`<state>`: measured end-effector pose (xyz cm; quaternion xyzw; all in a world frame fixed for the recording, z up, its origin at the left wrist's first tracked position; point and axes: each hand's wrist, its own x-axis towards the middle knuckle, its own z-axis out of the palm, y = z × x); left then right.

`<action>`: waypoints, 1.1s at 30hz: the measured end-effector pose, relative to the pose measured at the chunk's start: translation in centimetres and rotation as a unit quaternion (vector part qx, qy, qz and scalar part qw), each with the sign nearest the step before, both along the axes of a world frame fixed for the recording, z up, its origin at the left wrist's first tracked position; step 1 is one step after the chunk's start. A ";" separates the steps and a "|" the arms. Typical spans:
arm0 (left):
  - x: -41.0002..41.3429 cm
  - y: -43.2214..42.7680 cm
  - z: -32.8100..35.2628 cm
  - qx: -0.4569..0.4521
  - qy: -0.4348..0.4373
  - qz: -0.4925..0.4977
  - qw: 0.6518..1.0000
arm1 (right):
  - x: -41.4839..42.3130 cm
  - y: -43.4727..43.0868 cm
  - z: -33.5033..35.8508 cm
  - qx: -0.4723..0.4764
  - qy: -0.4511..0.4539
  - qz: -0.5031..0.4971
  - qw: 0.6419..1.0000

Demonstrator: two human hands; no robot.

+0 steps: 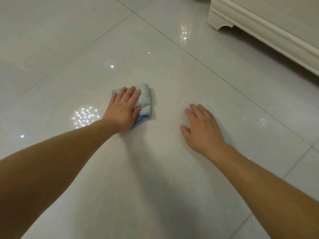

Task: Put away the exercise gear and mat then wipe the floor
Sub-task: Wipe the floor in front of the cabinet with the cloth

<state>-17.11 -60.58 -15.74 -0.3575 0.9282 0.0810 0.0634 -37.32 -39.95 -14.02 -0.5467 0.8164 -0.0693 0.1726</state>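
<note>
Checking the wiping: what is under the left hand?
A folded light-blue cloth, flat on the tiled floor. The left hand covers part of it; the floor beneath is hidden.

Soft indoor light, speckled glare on floor [164, 169]

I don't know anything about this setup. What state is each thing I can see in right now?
Cloth: folded, flat on the floor, pinned under the left hand.
Left hand: fingers straight, pressing on the cloth.
Right hand: flat, palm down on bare floor, apart from the cloth.
Floor: glossy tiles, reflecting lights.
Cabinet: standing at far right; only its base shows.
</note>
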 end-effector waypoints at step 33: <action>18.3 7.8 0.8 0.052 -0.087 0.191 0.976 | 10.9 3.4 -0.3 -0.002 -0.048 0.059 0.997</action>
